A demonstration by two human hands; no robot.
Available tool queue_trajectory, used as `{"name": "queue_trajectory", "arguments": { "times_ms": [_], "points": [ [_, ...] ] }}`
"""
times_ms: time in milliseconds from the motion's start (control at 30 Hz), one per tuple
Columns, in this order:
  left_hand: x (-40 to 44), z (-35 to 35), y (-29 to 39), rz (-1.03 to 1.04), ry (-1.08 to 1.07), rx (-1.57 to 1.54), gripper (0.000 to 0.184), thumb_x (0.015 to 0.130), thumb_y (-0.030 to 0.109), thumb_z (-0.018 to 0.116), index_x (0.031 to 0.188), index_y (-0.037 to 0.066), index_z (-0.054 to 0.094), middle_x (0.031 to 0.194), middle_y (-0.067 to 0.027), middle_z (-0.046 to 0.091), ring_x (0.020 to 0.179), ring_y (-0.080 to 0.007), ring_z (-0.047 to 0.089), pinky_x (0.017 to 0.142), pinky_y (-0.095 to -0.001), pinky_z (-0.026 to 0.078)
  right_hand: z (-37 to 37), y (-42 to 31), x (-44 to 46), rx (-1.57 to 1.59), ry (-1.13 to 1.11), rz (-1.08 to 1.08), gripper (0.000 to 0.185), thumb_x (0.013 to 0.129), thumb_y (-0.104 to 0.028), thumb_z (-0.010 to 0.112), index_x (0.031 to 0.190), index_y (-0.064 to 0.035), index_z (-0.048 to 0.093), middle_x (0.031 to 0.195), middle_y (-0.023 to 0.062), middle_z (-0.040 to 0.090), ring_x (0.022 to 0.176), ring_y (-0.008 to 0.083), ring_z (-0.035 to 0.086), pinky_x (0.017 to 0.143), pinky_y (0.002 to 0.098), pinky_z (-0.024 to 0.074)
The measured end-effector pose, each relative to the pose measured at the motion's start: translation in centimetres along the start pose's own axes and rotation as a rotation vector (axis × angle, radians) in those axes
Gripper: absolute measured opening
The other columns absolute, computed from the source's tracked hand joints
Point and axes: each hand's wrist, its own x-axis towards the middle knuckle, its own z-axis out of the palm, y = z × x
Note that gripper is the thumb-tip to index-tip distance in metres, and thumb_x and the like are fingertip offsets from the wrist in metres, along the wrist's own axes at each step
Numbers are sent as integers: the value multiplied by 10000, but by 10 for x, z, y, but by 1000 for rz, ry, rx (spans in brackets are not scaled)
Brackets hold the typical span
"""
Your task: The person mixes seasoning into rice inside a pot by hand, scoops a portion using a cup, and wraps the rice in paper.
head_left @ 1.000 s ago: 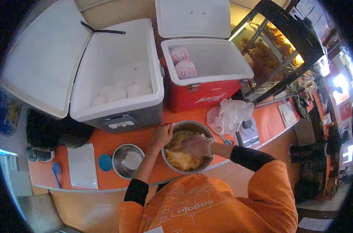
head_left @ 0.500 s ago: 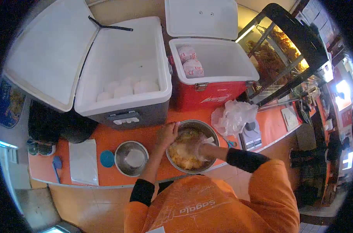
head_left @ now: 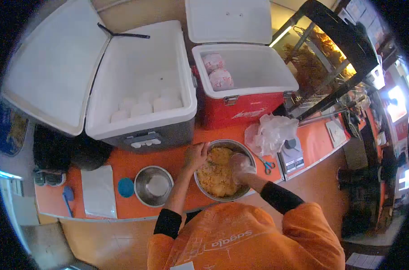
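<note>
Fingers (head_left: 202,148) of the left hand (head_left: 195,156) close around the left rim of a metal bowl (head_left: 238,147) on the orange counter (head_left: 313,138). Inside lies yellowish food (head_left: 217,178); the plastic-gloved right hand (head_left: 243,167) dips in at the right, too blurred to tell its grip.

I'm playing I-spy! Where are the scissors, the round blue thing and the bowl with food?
Scissors (head_left: 266,164), head view: where the handles meet.
Round blue thing (head_left: 126,187), head view: middle of its top.
Bowl with food (head_left: 231,144), head view: inside wall, far side.
</note>
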Motion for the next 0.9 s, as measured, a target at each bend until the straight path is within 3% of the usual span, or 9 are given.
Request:
{"name": "queue_trajectory", "arguments": {
  "times_ms": [100,267,367,433,467,567,667,833,900],
  "points": [
    [5,5,-9,-5,-72,21,406,975,350,414,899,11,624,811,-231,629,735,-411,608,675,-499,470,23,-8,40,-96,52,-110,343,894,-199,507,1196,-39,537,1172,143,577,993,277,576,869,396,476],
    [30,10,-18,119,-115,5,374,969,312,424,906,1,620,840,-227,635,756,-410,608,675,-496,470,-24,-19,78,194,-103,-546,436,816,-266,587,1202,-71,541,1097,126,599,906,302,585,808,393,487],
    [34,11,-22,249,-119,59,359,966,296,428,914,-2,621,866,-217,641,775,-406,612,686,-489,481,3,-22,85,56,-106,-692,437,814,-204,569,1233,-87,523,1156,139,592,1003,310,587,853,414,488],
    [33,3,-14,320,-94,92,356,965,292,429,919,-3,623,881,-212,645,782,-403,615,691,-485,488,1,-15,54,40,430,-789,466,815,-182,554,1271,-106,495,1191,123,589,1097,308,567,901,414,482],
    [31,-6,-4,306,-102,104,359,965,298,430,930,-1,626,896,-213,646,787,-400,617,700,-482,494,-17,-12,40,41,432,-790,466,815,-182,554,1271,-106,495,1191,123,589,1097,308,567,901,414,482],
    [34,1,-15,308,-116,127,371,967,311,429,948,0,630,917,-215,646,796,-396,621,713,-480,500,-86,4,-12,118,-168,-477,488,825,-178,527,1308,-131,466,1198,95,590,1143,299,549,925,410,480],
    [36,-3,-7,324,-104,151,386,971,324,422,958,0,630,911,-219,643,802,-396,623,720,-484,500,-111,24,-38,131,302,-823,453,830,-357,554,1240,-164,558,1186,140,612,1068,303,593,929,431,468],
    [24,-18,15,295,-66,287,412,984,334,381,970,2,624,922,-226,639,816,-399,623,725,-497,498,-111,37,-37,54,85,-608,418,853,-342,531,1220,-143,563,1169,136,610,1057,296,586,921,427,468],
    [9,-24,22,105,28,144,462,995,372,331,1043,3,606,964,-239,632,822,-409,620,734,-496,498,-111,37,-24,53,18,-517,405,863,-336,522,1212,-134,565,1162,134,609,1053,293,583,918,425,467]
  ]
}}
